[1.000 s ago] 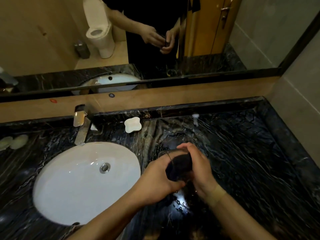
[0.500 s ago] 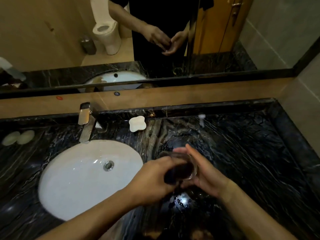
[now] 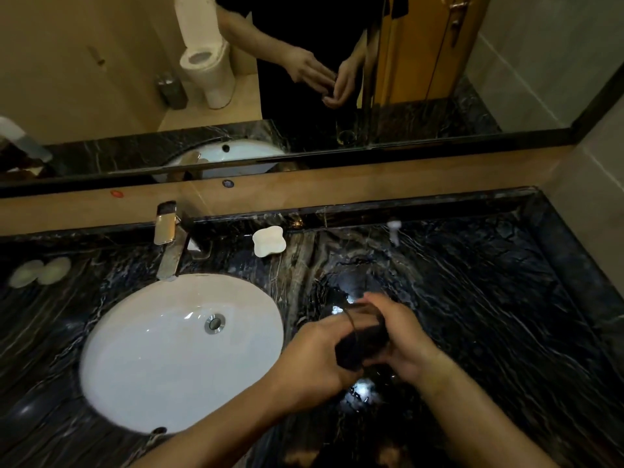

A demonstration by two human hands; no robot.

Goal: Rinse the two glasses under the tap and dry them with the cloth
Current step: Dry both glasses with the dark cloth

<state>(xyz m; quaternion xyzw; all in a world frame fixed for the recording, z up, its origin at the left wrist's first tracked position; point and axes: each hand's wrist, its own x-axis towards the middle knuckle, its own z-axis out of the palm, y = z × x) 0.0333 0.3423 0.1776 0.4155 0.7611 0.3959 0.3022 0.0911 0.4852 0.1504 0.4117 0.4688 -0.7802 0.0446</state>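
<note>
head | both hands (image 3: 364,349) grip glass (image 3: 363,319) with cloth (image 3: 361,346)

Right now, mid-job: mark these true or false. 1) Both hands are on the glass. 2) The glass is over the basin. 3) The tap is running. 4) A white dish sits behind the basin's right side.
1) True: left hand and right hand hold the glass with the dark cloth.
2) False: it's above the counter, right of the basin.
3) False: no water leaves the tap.
4) True: white dish.
</note>
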